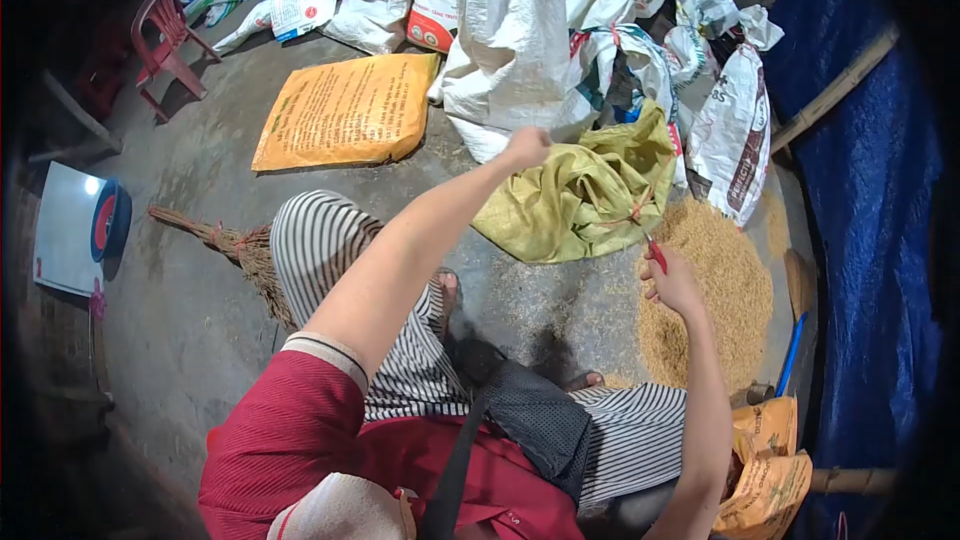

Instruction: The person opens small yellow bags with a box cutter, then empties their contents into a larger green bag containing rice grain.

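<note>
A yellow-green woven sack [560, 205] lies crumpled on the floor in front of me, with a red string [637, 212] tied round a gathered part at its right. My left hand [527, 148] is closed at the upper left edge of this sack, its fingers mostly hidden from above. In my right hand [675, 283] is a pair of scissors with red handles [658, 258]; their blades point up at the tied string. Just beneath that hand, a heap of golden grain [715, 310] spreads over the floor beside the sack.
Large white sacks [505, 40] stand behind the yellow-green one. An orange printed sack [345, 110] lies flat to the left. A straw broom [235, 250] is by my knee, a red plastic chair [168, 35] farther off. A blue tarp [860, 210] hangs at right.
</note>
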{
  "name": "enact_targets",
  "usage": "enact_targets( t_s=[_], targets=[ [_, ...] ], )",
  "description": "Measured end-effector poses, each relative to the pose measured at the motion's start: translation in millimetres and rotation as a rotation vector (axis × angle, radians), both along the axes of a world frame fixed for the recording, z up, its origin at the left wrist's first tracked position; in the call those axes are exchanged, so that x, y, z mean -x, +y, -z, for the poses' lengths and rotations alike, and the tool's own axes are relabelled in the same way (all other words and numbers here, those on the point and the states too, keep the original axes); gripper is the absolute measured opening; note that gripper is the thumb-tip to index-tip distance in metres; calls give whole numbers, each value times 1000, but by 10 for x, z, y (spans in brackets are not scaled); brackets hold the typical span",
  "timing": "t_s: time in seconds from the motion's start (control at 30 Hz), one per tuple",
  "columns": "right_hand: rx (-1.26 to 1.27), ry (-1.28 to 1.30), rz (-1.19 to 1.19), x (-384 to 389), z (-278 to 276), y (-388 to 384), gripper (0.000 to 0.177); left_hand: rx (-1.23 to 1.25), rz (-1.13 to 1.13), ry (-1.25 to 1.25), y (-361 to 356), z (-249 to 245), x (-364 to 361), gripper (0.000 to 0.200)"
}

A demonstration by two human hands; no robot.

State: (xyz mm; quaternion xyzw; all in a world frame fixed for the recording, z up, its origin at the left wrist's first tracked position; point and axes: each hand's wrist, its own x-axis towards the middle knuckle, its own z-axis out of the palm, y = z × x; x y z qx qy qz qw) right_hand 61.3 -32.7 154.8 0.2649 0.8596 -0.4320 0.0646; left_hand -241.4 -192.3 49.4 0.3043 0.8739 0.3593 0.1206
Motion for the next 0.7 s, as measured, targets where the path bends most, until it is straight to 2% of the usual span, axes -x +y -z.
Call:
enact_targets(
  t_s=[0.1, 0.23, 0.33, 0.4, 0.43, 0.5, 0.57, 0.63, 0.67, 0.7],
  targets=[
    [18, -69, -100, 150, 139, -9, 24, 150, -121, -13, -475, 209, 292, 23],
    [47, -22, -72, 376, 162, -174, 23, 289, -285, -66, -1053, 743, 731, 23],
    [57, 12, -114, 551, 290, -223, 24, 358, -417, -143, -1434, 886, 852, 25],
    [52, 13, -136, 678, 374, -268, 24, 282, -458, -289, -1677, 1082, 988, 30],
    [58, 37, -138, 739, 416, -281, 24, 291, -460, -299, -1760, 1184, 1035, 30],
    [71, 55, -137, 880, 480, -304, 23, 395, -659, -229, -1878, 1375, 1149, 37],
    [43, 52, -168, 1013, 512, -313, 23, 434, -662, -273, -1949, 1410, 1185, 44],
    [53, 54, -188, 1102, 632, -287, 23, -257, -871, -807, -2009, 1258, 1091, 42],
    [56, 67, -212, 1153, 683, -277, 22, -253, -874, -807, -2027, 1198, 1076, 42],
    [57, 67, -213, 1193, 712, -277, 22, -401, -938, -855, -2033, 1130, 1072, 42]
  ],
)
